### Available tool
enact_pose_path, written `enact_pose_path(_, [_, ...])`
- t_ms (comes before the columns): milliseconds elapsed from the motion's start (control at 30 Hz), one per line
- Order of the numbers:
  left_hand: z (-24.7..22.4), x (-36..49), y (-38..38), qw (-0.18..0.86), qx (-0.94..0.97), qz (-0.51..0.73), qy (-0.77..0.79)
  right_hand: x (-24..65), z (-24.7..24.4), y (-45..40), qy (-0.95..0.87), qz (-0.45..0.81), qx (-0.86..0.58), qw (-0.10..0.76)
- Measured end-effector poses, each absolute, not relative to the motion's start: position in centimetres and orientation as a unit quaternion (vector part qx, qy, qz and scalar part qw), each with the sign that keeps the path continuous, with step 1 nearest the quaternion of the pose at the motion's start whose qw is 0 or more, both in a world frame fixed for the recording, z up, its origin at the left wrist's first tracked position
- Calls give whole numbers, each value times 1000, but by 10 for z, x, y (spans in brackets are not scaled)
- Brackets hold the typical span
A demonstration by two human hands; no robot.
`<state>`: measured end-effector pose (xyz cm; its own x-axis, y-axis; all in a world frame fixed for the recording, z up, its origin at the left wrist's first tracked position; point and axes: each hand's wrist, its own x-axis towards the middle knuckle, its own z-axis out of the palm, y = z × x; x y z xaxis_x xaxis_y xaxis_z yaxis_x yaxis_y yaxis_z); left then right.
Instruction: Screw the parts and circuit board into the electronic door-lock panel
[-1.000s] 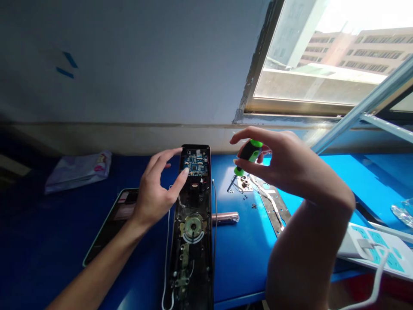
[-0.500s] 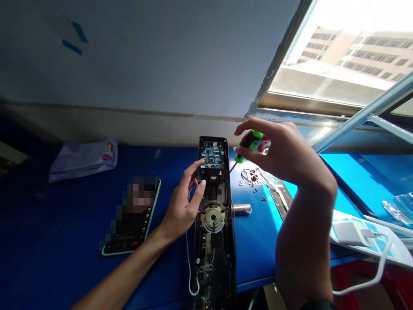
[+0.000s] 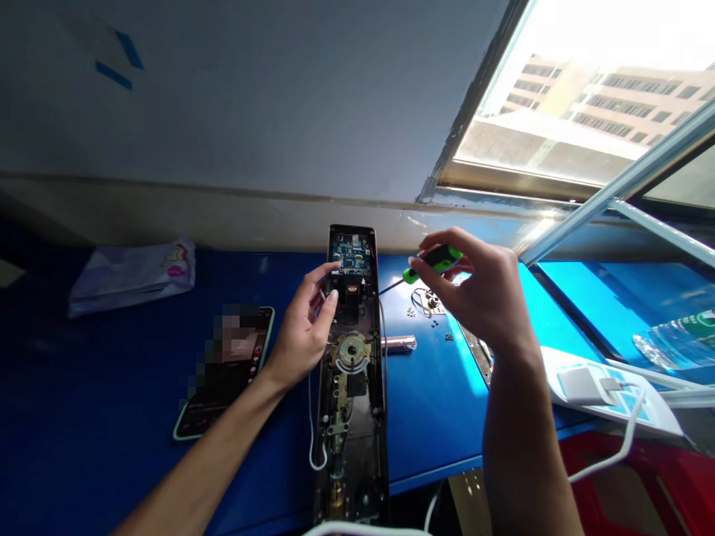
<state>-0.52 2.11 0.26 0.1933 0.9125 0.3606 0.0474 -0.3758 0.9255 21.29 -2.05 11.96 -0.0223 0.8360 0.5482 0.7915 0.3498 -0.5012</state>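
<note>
Steadying, apparently, the case (image 3: 360,398): left hand (image 3: 304,327) at its left edge, grip unclear. Right of the case: right hand (image 3: 481,277), grip closed around screwdriver (image 3: 437,260), seemingly for aim.

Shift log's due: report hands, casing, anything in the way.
Left hand at left edge of casing, beside board. Right hand holding screwdriver, tip near casing's right edge. Casing open, board exposed. Cable along right edge; loose screws beyond.

left hand (image 3: 304,324): thumb (image 3: 324,318) and index (image 3: 320,275) parted, forearm (image 3: 206,450) slanting inward | right hand (image 3: 485,286): fingers (image 3: 450,240) curled, wrist (image 3: 519,346) bent, forearm raised
</note>
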Motion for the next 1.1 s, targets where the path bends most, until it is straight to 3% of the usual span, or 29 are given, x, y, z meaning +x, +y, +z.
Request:
enact_pose_path(267, [5, -7, 27, 441, 622, 527, 374, 191, 45, -56, -645, 18, -637, 422])
enact_pose_path(467, [10, 0, 5, 318, 692, 492, 422, 177, 17, -69, -638, 78, -680, 353])
enact_pose_path(600, [11, 2, -3, 286, 718, 475, 421, 172, 7, -70, -634, 108, -695, 323])
enact_pose_path(1100, [6, -2, -3, 327, 683, 497, 425, 174, 13, -68, -649, 128, -713, 231])
